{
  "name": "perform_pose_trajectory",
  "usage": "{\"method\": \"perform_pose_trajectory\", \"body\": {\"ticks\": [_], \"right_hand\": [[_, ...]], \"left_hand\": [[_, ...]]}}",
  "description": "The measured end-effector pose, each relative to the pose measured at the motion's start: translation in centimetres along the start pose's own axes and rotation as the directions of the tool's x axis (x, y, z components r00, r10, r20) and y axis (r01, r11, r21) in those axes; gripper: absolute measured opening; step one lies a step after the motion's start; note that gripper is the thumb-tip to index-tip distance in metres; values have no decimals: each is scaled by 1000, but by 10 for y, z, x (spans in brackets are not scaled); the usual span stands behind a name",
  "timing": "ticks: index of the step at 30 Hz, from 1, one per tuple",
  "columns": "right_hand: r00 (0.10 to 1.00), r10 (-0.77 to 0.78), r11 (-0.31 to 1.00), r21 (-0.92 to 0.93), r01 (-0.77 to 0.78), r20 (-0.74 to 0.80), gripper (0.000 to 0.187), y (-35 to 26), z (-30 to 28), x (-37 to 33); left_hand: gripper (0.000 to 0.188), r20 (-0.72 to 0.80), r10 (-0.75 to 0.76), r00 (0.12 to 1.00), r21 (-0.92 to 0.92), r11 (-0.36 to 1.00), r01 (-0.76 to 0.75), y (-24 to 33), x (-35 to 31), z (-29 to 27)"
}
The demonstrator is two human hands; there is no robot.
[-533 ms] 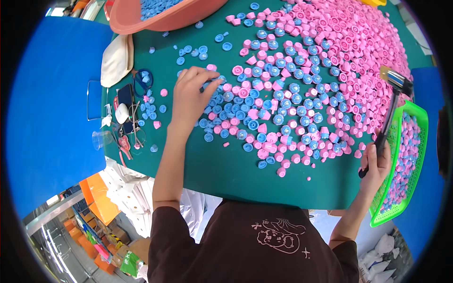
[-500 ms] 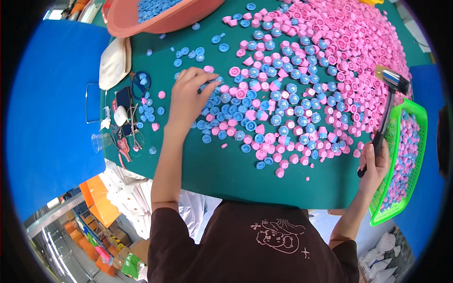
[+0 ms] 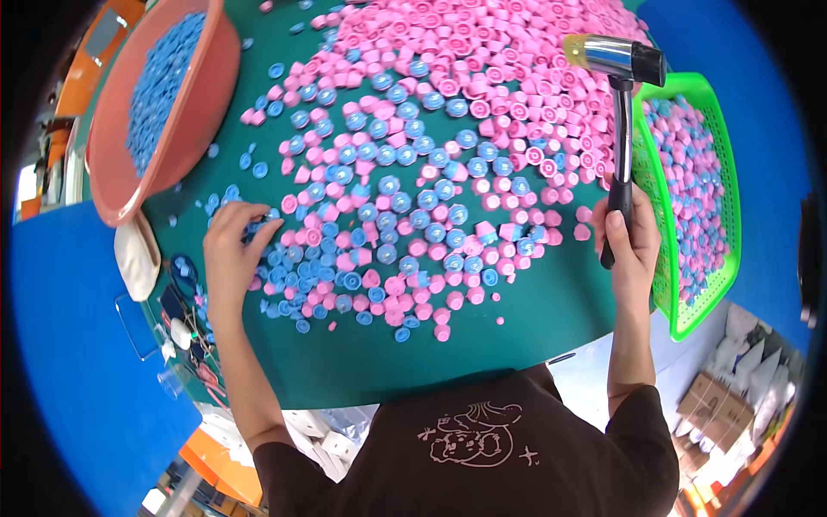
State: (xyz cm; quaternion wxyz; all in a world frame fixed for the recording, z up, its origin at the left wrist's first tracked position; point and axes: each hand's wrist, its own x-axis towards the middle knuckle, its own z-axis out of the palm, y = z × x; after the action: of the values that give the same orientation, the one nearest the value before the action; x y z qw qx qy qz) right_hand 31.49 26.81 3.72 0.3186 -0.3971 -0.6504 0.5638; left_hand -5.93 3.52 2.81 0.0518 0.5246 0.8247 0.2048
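Observation:
My right hand [image 3: 631, 237] is closed round the black handle of a mallet [image 3: 624, 129], held upright with its silver head and yellow striking face at the top. At the left edge of the scattered pieces, my left hand [image 3: 231, 250] has its thumb and fingers curled together at a small blue cap [image 3: 273, 214]; the fingers partly cover it. Beside that hand lie several loose blue caps [image 3: 303, 269]. Farther right, many pink cup-shaped pieces [image 3: 482, 52] form a dense heap, and several blue caps sit on pink pieces [image 3: 426, 200] in the middle.
A salmon-coloured basin [image 3: 220, 95] of blue caps stands at the far left. At the right a green basket [image 3: 730, 207] holds pink and blue pieces. A pale cloth [image 3: 136, 258], scissors and small items lie along the left edge of the green table [image 3: 517, 336].
The whole view has turned, so the table and basket sit differently in the picture. The mallet now stands more upright in my right hand. My left hand remains by the blue caps.

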Motion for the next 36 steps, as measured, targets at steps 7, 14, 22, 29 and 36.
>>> {"method": "perform_pose_trajectory", "body": {"ticks": [7,14,22,29,36], "right_hand": [[996,63,953,-299,-40,69,39,-2,-11,15],[986,155,942,-309,-127,66,41,6,-14,17],[994,100,952,-297,-79,55,39,14,-22,16],[992,58,929,-370,-15,108,38,6,-19,17],[979,-25,780,-609,147,204,40,3,-6,24]], "left_hand": [[29,-155,106,982,-258,955,-144,96,77,33],[23,-125,421,898,-259,860,-439,146,135,94],[23,32,530,848,-146,841,-520,148,154,111],[24,11,470,883,-207,865,-458,151,151,97],[20,-180,218,959,-176,952,-250,129,122,22]]}}
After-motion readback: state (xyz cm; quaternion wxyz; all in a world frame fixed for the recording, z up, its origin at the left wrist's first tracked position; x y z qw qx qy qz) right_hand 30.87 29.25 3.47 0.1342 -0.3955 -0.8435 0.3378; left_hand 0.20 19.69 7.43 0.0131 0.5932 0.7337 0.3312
